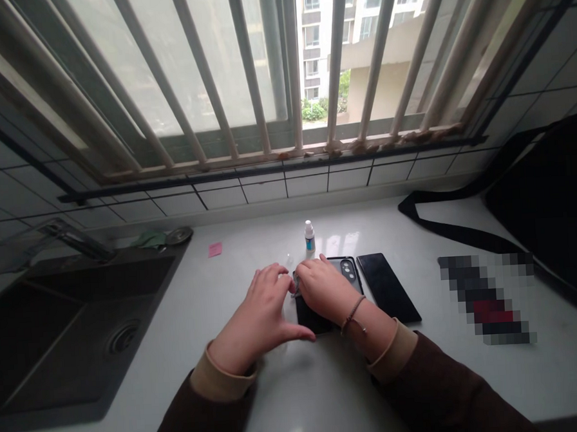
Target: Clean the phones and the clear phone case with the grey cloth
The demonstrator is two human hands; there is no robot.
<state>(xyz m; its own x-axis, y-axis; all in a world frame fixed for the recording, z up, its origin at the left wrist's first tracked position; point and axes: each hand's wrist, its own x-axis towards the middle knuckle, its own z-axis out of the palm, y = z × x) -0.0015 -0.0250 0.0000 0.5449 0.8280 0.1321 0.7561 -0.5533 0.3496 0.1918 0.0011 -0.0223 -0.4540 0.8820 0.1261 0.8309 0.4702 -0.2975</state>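
**Left hand and right hand leaned over a dark slab**

The slab lay on the near side of the small white bottle. The left hand curved at its edge, thumb spread wide from the fingers; the right bent over it, its fingertips hidden, so its grip could not be told. Right of the bottle, and nearer, lay a phone case and a black phone; left, a pink note.
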